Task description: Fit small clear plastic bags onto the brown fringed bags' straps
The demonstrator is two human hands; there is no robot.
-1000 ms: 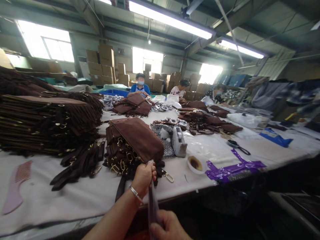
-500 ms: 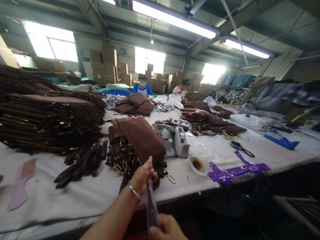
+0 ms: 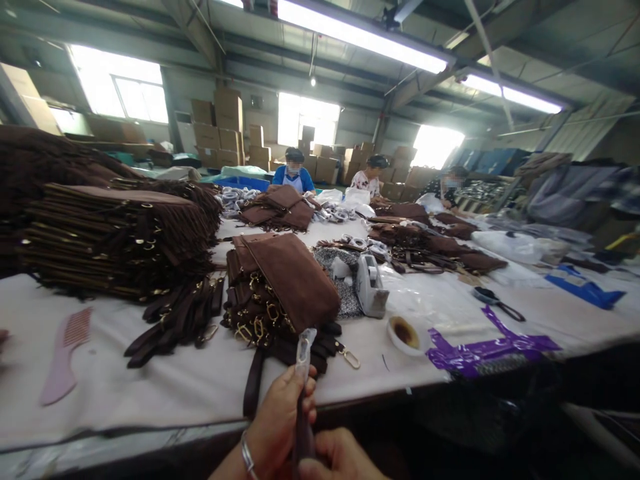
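Note:
Upright in front of me is a dark brown strap with clear plastic film round its upper end. My left hand, with a silver bangle at the wrist, is closed round the strap just below the film's tip. Lower down, at the bottom edge of the view, my right hand pinches the strap between thumb and fingers. Just beyond my hands lies a stack of brown bags with gold clasps. Loose brown straps lie to its left, and a gold hook sticks out at its right.
A tall stack of fringed brown bags fills the left, behind a pink comb. Right of centre are a tape dispenser, a roll of tape, purple tape and a blue dispenser. Co-workers sit across the table.
My left hand has drawn back towards me and down, away from the bag stack. The film-covered end of the strap now shows above it. The view has shifted slightly left.

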